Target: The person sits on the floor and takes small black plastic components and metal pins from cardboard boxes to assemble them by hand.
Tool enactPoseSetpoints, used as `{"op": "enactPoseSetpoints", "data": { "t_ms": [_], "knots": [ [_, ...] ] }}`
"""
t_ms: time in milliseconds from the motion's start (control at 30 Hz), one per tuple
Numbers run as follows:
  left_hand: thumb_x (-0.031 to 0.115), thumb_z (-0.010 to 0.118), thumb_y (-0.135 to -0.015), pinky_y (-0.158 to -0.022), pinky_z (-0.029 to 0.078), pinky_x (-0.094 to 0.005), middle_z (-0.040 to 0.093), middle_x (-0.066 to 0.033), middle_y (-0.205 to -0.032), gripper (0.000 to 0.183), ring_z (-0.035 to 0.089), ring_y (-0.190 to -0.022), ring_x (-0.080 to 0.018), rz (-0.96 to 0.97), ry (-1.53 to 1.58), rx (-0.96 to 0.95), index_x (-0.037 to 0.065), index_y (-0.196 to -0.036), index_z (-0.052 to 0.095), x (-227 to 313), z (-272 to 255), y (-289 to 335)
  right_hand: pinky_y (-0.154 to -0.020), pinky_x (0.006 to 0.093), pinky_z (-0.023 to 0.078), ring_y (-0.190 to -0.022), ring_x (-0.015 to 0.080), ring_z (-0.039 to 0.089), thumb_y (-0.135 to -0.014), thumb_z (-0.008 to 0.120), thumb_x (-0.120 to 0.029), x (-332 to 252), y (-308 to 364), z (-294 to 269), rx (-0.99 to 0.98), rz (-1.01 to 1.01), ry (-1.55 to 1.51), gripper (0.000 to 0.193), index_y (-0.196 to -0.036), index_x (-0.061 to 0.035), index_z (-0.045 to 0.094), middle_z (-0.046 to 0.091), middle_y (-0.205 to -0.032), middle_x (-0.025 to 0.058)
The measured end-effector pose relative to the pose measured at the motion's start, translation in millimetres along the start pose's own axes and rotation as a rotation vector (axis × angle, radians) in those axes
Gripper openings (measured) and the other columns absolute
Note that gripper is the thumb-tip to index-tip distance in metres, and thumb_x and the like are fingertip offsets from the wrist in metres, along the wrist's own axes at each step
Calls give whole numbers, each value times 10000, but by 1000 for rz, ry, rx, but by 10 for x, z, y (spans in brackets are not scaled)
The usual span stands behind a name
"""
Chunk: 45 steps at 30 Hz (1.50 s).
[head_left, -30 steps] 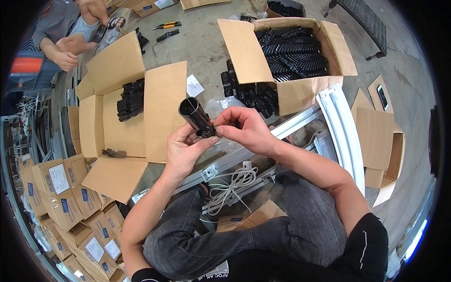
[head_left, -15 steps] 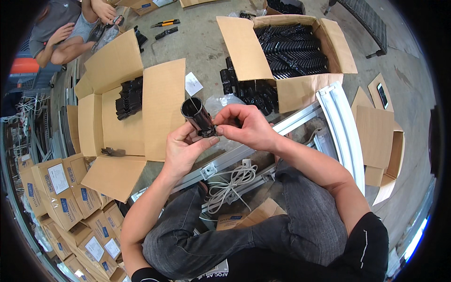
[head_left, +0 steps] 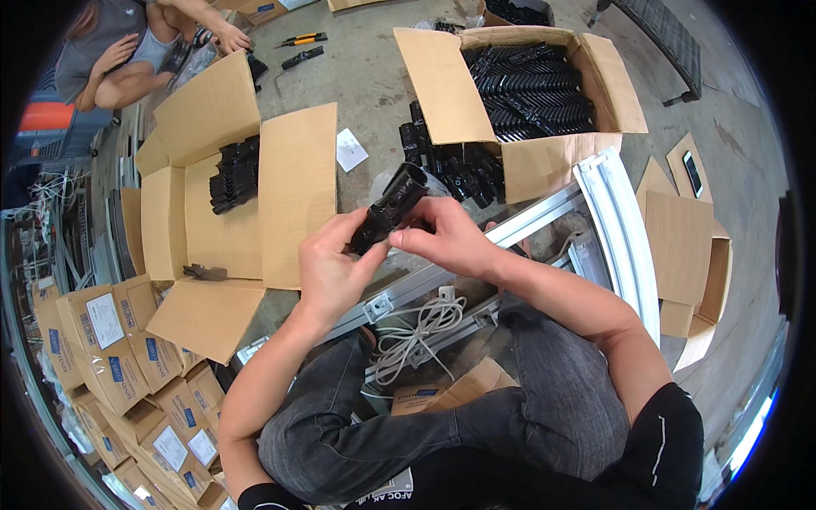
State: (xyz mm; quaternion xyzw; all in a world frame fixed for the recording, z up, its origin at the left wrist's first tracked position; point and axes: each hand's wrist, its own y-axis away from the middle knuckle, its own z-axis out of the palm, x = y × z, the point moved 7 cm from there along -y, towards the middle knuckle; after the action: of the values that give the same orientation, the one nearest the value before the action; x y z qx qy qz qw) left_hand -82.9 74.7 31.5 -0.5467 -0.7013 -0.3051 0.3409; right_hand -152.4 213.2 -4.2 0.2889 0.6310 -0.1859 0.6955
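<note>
A glossy black tubular part (head_left: 393,206) is held up in front of me, tilted with its far end toward the upper right. My left hand (head_left: 334,255) grips its lower end between thumb and fingers. Against its right side, near the lower end, my right hand (head_left: 448,240) is closed, thumb and fingertips pressed on the part; whether a small piece sits between them is hidden. Beyond lies a pile of similar black parts (head_left: 467,174) on the floor, with clear plastic film below it. More black parts (head_left: 235,174) rest in the open carton on the left.
A carton (head_left: 531,168) packed with black parts stands far right of centre. White metal rails (head_left: 442,274) and a coiled grey cable (head_left: 416,340) lie before my legs. Stacked cartons (head_left: 106,327) fill the left. A phone (head_left: 692,173) rests on cardboard. Another person (head_left: 110,59) sits far left.
The black part has tipped from nearly upright, open end facing me, to leaning toward the upper right. Both hands turned with it. The other person's hand reached toward the left carton's far flap.
</note>
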Motion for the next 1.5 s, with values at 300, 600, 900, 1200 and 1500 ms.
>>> {"op": "enactPoseSetpoints", "data": {
  "t_ms": [300, 600, 900, 1200, 1500],
  "knots": [
    [71, 816, -760, -750, 531, -308, 671, -81, -943, 486, 662, -863, -156, -160, 63, -161, -24, -1169, 571, -80, 177, 20, -685, 262, 471, -804, 62, 556, -871, 751, -216, 181, -58, -2, 46, 78, -326, 227, -939, -31, 639, 635, -860, -17],
    [45, 634, -931, -827, 533, -288, 661, -93, -1158, 406, 663, -990, -159, -413, 688, -462, -29, -1312, 514, -173, 203, 99, -755, 267, 499, -857, 74, 589, -871, 766, -199, 135, -106, -43, -66, 72, -391, 257, -1017, -27, 642, 663, -923, 3],
    [108, 665, -922, -769, 578, -325, 678, -111, -1076, 334, 687, -917, -192, -502, 640, -534, -11, -1216, 562, -224, 234, 70, -759, 276, 485, -860, 69, 555, -918, 722, -309, 51, -153, -74, -136, 61, -244, 312, -981, -6, 677, 660, -911, 3],
    [166, 606, -969, -610, 596, -312, 641, -120, -1019, 320, 666, -776, -177, -516, 989, -484, -1, -1218, 496, -192, 148, 51, -436, 229, 257, -480, 58, 336, -1011, 329, -636, 339, -517, -314, -105, 123, -501, 704, -879, -22, 646, 529, -691, -6],
    [163, 575, -994, -733, 602, -396, 652, -134, -1015, 250, 688, -821, -219, -331, 1117, -293, -7, -1161, 501, -64, -275, -77, -688, 347, 522, -747, 198, 671, -909, 606, -242, 1242, -814, -61, -296, 152, 309, 271, -858, 4, 707, 710, -832, 120]
  ]
}}
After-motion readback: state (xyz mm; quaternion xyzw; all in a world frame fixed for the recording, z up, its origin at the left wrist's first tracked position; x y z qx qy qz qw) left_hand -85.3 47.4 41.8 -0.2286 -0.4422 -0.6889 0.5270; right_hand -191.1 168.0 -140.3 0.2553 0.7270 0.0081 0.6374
